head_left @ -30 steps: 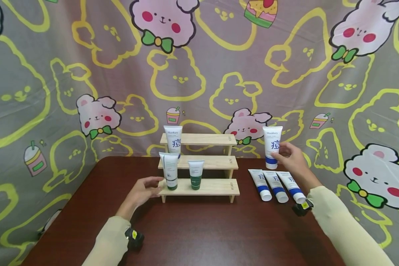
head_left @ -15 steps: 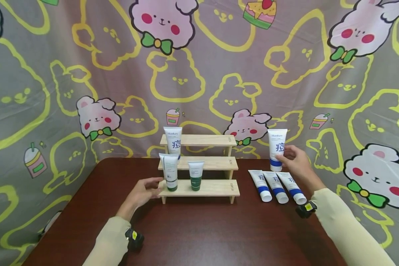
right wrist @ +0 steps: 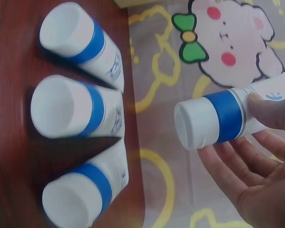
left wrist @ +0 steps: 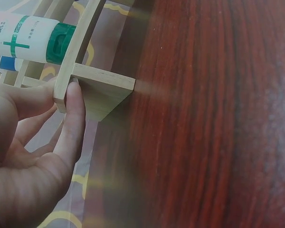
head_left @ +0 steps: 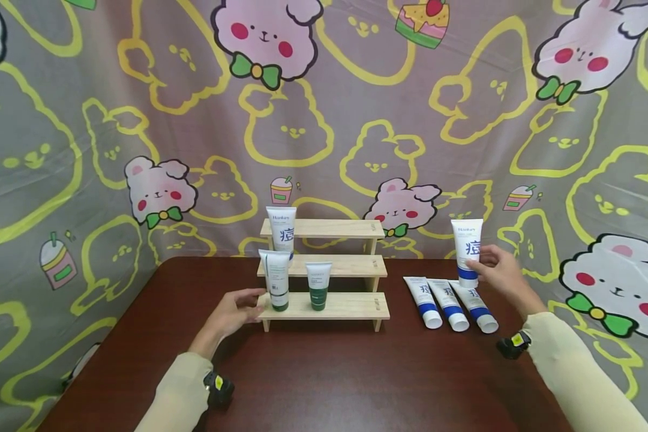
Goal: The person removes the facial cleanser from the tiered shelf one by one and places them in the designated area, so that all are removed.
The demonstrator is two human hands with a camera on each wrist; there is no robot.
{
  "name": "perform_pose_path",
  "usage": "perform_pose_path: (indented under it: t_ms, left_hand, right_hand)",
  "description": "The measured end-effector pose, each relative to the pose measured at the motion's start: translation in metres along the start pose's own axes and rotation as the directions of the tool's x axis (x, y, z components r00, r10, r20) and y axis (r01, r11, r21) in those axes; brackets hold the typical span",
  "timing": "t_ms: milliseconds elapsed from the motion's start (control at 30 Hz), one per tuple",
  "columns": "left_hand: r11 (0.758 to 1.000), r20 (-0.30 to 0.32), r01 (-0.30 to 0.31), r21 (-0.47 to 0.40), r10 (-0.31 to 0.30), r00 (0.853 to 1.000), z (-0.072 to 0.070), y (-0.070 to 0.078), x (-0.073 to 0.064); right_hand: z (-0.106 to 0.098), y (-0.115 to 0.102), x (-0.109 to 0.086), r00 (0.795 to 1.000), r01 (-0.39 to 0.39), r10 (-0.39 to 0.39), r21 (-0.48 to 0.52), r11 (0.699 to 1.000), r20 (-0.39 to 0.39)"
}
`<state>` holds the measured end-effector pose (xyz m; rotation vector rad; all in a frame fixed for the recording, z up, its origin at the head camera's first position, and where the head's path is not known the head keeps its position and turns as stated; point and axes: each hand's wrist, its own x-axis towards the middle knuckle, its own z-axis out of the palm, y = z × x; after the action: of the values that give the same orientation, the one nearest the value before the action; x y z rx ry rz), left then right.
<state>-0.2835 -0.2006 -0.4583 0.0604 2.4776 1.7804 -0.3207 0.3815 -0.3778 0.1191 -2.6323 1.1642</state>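
Note:
My right hand point(head_left: 499, 273) grips a white squeeze tube point(head_left: 467, 249) with a blue band, cap down. In the head view this tube overlaps the rightmost of three similar tubes lying on the table: a left one point(head_left: 423, 302), a middle one point(head_left: 449, 305) and a right one point(head_left: 476, 309). At the bottom step of a wooden three-step stand point(head_left: 351, 304), my left hand point(head_left: 232, 309) pinches the left end of the board between thumb and finger, plain in the left wrist view. Beside it a white tube with a green cap point(left wrist: 33, 38) stands upright on that step.
A smaller white-and-green tube point(head_left: 318, 287) stands on the bottom step. Behind, a blue-banded tube point(head_left: 282, 231) stands upright at the stand's left. The dark red-brown table point(head_left: 324, 378) meets a patterned cloth point(head_left: 324, 120) at the back.
My right hand has moved to the right and slightly down with its tube, from above the middle lying tube to above the right one. The left hand stays at the stand.

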Motion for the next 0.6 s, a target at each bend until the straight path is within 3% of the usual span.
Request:
perform_pose_path:
  t_ms: [600]
  left_hand:
    - [0.999, -0.008, 0.028, 0.018, -0.028, 1.000, 0.000, -0.002, 0.003]
  right_hand:
    - [-0.027, 0.033, -0.013, 0.986, -0.154, 0.160, -0.115, 0.981, 0.045]
